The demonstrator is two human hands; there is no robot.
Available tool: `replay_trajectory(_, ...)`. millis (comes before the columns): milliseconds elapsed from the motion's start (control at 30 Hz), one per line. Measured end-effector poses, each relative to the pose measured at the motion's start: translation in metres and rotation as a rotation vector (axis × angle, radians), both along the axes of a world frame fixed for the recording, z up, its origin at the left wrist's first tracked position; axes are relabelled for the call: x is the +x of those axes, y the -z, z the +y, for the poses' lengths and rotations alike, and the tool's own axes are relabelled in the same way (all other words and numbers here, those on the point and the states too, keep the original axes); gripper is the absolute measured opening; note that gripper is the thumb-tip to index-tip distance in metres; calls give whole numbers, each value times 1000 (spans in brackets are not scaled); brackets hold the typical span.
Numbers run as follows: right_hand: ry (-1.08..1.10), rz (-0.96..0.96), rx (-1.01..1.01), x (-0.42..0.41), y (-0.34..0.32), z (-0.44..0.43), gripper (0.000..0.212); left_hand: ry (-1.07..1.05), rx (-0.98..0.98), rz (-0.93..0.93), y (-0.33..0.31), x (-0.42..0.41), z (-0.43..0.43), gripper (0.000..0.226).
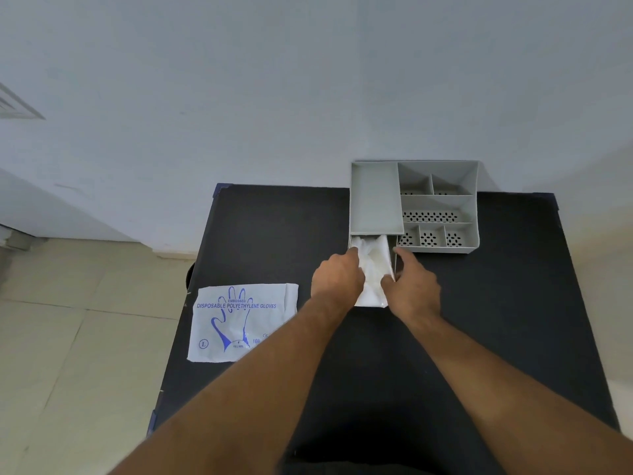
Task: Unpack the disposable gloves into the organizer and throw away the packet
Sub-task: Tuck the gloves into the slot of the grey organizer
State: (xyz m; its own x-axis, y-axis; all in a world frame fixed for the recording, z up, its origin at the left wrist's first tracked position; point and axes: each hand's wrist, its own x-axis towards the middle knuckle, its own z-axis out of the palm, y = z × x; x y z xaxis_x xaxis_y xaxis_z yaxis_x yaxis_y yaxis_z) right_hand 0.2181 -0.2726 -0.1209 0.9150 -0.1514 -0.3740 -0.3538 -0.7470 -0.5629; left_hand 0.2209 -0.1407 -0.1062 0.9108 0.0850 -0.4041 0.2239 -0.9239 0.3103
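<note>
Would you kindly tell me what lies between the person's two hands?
In the head view, the white gloves lie between the left hand and the right hand, in the pulled-out part of the gray organizer.

black table (274, 234) against pale wall (274, 80), beige tiled floor (85, 320).

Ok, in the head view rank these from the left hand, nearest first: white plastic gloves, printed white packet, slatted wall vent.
1. White plastic gloves: touching the left hand.
2. Printed white packet: to its left.
3. Slatted wall vent: far left.
</note>
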Motion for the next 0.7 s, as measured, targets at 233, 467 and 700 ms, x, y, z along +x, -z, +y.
replay_trajectory(233, -88, -55, -90, 0, 4, -1, 48, 23, -65, -11, 7, 1, 7, 44)
replay_trajectory(467, -78, -65, -113, 8, 10, 4, 46, -125, -187, -15, 12, 2, 4, 54)
replay_trajectory(700, -49, -132, -51, 12, 9, 3, 45, -243, -174, -31, 8, 5, 5, 22)
